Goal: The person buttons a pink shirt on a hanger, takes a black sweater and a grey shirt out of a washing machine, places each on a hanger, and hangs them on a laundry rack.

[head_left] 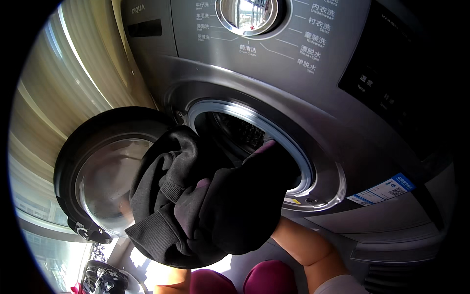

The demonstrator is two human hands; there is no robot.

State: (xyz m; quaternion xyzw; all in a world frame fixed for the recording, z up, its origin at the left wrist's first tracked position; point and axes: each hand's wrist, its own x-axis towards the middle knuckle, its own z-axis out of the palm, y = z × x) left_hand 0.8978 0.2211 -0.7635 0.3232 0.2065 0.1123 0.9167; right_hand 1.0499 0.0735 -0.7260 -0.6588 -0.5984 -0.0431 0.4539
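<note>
A bunched black sweatshirt (247, 208) is held up in front of the washing machine's round opening (306, 166). Ribbed bands (155, 234) show along its left side, and its upper right part reaches over the rim into the opening. My left forearm (172, 280) rises from below to the garment's underside. From the lower right, my right forearm (303, 242) goes up behind the cloth. Both hands are hidden by the sweatshirt, so their fingers do not show. Small purplish patches appear among the folds and at the opening; what they are is unclear.
The round door (66, 171) is swung open to the left, beside a pale curtain (73, 73). Above the opening are a control dial (247, 17) and a dark panel (382, 73). My knees (269, 277) are below. A dark patterned object (103, 280) lies at lower left.
</note>
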